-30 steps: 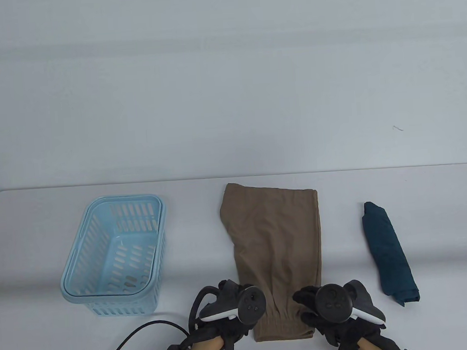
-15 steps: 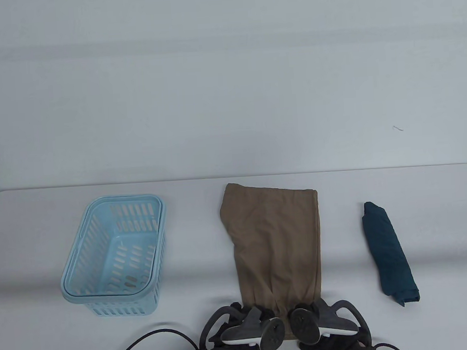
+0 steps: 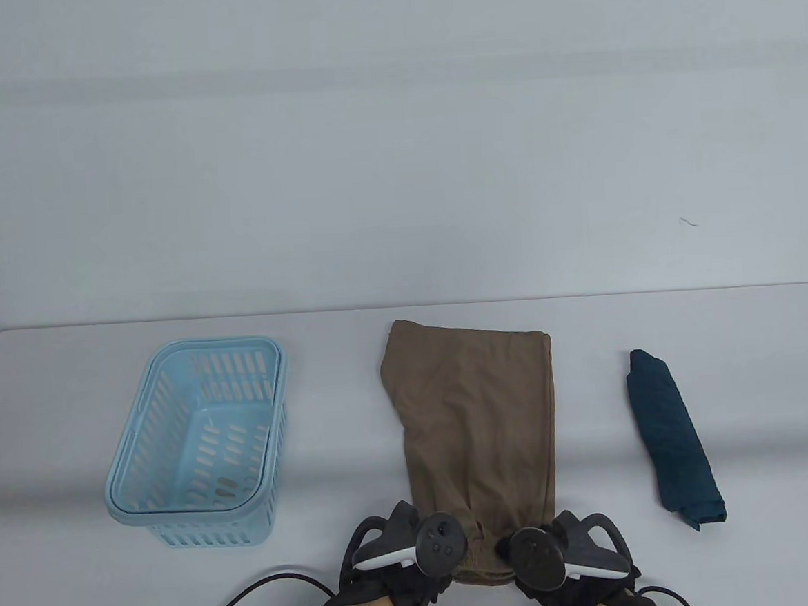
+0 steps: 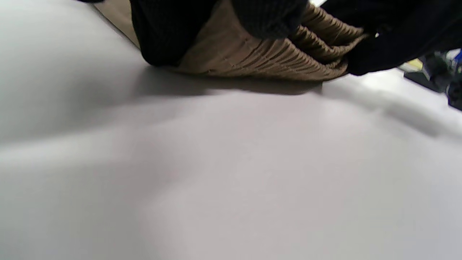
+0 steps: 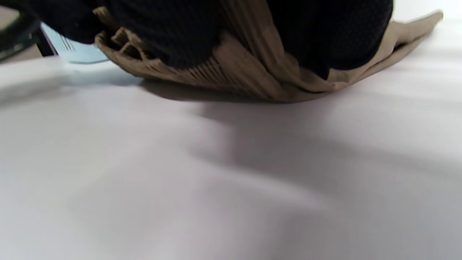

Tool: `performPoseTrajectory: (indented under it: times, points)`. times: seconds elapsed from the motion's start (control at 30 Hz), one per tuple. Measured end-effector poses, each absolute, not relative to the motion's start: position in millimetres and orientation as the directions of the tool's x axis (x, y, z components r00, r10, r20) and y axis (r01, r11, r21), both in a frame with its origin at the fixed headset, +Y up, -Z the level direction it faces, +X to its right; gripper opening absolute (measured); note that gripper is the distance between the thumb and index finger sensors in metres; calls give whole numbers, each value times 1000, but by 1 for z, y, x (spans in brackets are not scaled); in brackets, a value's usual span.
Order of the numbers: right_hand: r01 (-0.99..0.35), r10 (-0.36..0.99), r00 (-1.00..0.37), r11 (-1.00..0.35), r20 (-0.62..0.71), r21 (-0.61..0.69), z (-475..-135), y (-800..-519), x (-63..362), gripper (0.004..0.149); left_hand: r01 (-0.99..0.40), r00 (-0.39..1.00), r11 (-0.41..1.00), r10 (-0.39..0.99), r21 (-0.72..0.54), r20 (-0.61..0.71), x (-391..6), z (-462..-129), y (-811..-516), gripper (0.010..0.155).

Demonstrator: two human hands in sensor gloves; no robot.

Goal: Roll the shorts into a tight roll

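The tan shorts (image 3: 478,422) lie folded lengthwise on the table, the ribbed waistband nearest me. My left hand (image 3: 422,558) grips the waistband's left part and my right hand (image 3: 539,560) grips its right part. The waistband is turned up and over into a first fold between the hands. In the left wrist view my gloved fingers (image 4: 169,32) press on the ribbed waistband (image 4: 260,54). In the right wrist view my fingers (image 5: 173,32) hold the bunched waistband (image 5: 234,76) just above the table.
A light blue slotted basket (image 3: 199,442) stands to the left of the shorts. A dark teal rolled garment (image 3: 673,436) lies to the right. A black cable (image 3: 238,598) runs along the front left edge.
Both hands came together on the waistband, then moved a little away from me, turning the waistband over onto the shorts. The near end of the shorts is now shorter.
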State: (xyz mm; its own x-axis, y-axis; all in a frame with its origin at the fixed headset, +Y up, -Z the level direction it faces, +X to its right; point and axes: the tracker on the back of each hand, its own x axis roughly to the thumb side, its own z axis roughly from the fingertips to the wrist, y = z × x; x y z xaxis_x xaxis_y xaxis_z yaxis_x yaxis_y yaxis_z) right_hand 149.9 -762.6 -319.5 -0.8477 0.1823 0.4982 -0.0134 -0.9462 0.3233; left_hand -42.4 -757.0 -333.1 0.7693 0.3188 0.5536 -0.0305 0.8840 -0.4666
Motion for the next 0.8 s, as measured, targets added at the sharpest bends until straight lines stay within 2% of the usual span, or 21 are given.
performPoseTrajectory:
  times: [0.23,0.33,0.4,0.6,0.8]
  points:
    - [-252,495,-813,-775,307,580,-331,-763,170,52,-137,755,786,477,-603,450,-52,-338,-756,54]
    - [-300,548,-804,-709,231,638,-334,-766,178,53,-170,757,766,504,-620,415,-51,-339,-760,54]
    - [-308,543,-812,-713,217,630,-335,-768,178,52,-165,777,802,465,-574,426,-50,-339,-760,54]
    - [-215,373,-894,-845,249,490,-333,-770,173,57,-25,835,946,197,-323,513,-42,-337,-758,53]
    - [-142,252,-931,-916,264,374,-333,-774,163,59,23,864,963,115,-267,490,-35,-338,-767,56]
